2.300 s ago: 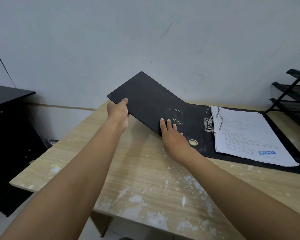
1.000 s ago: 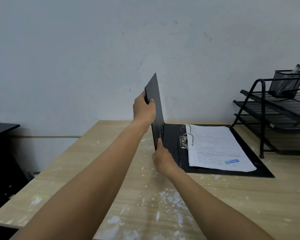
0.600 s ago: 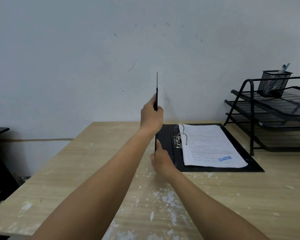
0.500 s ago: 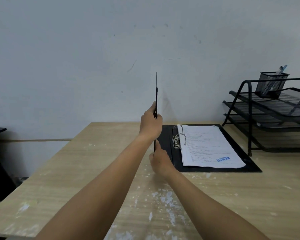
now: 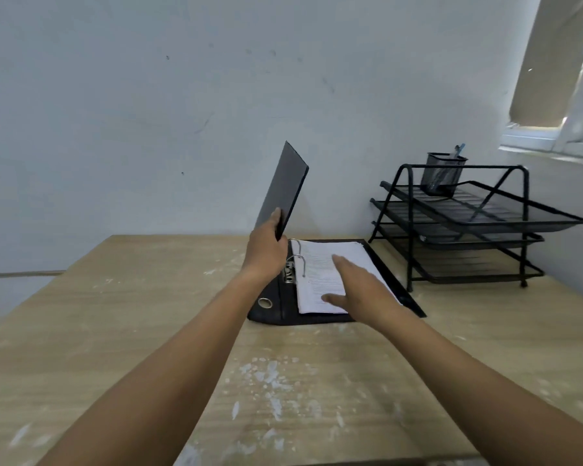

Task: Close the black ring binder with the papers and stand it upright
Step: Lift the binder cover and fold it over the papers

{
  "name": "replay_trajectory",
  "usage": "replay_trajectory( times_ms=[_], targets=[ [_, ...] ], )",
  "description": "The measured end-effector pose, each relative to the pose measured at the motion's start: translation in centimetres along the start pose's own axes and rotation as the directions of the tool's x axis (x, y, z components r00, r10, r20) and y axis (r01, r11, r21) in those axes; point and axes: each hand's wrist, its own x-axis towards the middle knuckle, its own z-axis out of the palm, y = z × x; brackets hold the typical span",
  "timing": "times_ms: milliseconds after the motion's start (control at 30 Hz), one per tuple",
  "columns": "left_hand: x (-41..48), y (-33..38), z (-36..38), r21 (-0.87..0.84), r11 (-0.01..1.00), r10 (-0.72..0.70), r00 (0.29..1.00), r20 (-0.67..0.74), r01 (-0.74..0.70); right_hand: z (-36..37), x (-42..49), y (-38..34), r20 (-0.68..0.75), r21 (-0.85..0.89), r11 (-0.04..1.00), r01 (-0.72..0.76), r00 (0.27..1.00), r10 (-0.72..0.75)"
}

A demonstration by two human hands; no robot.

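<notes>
— What is shown at the desk [image 5: 122,317]?

— A black binder [image 5: 273,309] is seen lying open near the back wall, its cover [image 5: 285,186] raised past upright and tipped toward the papers [image 5: 323,274]. The cover's lower edge is pinched by the left hand [image 5: 263,253], fingers clamped on it, presumably so that it can be lowered under control rather than dropped on the rings [image 5: 298,264].

— And the right hand [image 5: 360,290]?

— It is held flat and spread just above the papers, gripping nothing. Whether the sheets are touched cannot be told. It is judged to be placed there to keep them flat while the cover is brought down.

— What has changed from half a second ago?

— The cover, then seen edge-on and vertical, is now leaned over to the right. The right hand, then set at the spine by the fold, has been moved across onto the page side. The view has been shifted too: a tray rack [image 5: 465,230] with a pen cup [image 5: 443,174] is more fully shown.

— How much is left?

— The binder is not yet shut, nor stood up.
</notes>
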Motion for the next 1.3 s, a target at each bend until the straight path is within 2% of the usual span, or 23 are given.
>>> replay_trajectory(
  times_ms=[133, 300, 367, 467, 567, 667, 867, 1000, 1100, 1300],
  targets=[
    [0.2, 0.3, 1.0, 0.044, 0.999, 0.0, 1.0, -0.012, 0.0, -2.6, -2.2, 1.8, -0.117, -0.22, 0.975, -0.012, 0.993, -0.014],
    [0.2, 1.2, 3.0, 0.157, 0.987, 0.034, 0.998, 0.054, -0.042, -5.0, -4.5, 2.1, -0.27, -0.38, 0.923, 0.058, 0.948, -0.171],
    [0.0, 1.7, 3.8, 0.179, 0.981, 0.066, 0.995, 0.077, -0.079, -5.9, -4.9, 1.7, -0.334, -0.474, 0.873, 0.113, 0.894, -0.297],
    [-0.5, 2.3, 4.9, 0.248, 0.963, 0.082, 0.992, 0.098, -0.105, -6.8, -4.2, 1.4, -0.425, -0.594, 0.791, 0.148, 0.777, -0.464],
    [-0.7, 2.8, 5.9, 0.259, 0.956, 0.106, 0.984, 0.145, -0.141, -7.2, -2.3, 1.4, -0.27, -0.722, 0.678, 0.138, 0.846, -0.459],
    [-0.8, 2.9, 6.6, 0.295, 0.941, 0.121, 0.978, 0.167, -0.167, -7.4, 0.1, 2.0, -0.184, -0.762, 0.637, 0.117, 0.904, -0.387],
    [-0.5, 2.1, 6.9, 0.299, 0.933, 0.145, 0.968, 0.206, -0.203, -7.4, 3.2, 2.0, -0.11, -0.785, 0.605, 0.133, 0.931, -0.349],
    [-0.7, 0.3, 6.3, 0.204, 0.962, 0.143, 0.972, 0.184, -0.18, -7.2, 4.3, 1.9, -0.095, -0.78, 0.608, 0.15, 0.931, -0.352],
    [-0.8, -1.6, 5.4, 0.208, 0.967, 0.114, 0.98, 0.165, -0.148, -7.2, 4.6, 2.2, -0.106, -0.786, 0.601, 0.147, 0.925, -0.365],
    [-1.3, -4.1, 4.8, 0.191, 0.962, 0.15, 0.964, 0.22, -0.193, -5.9, 5.0, 2.4, -0.077, -0.758, 0.635, 0.154, 0.944, -0.32]
  ],
)
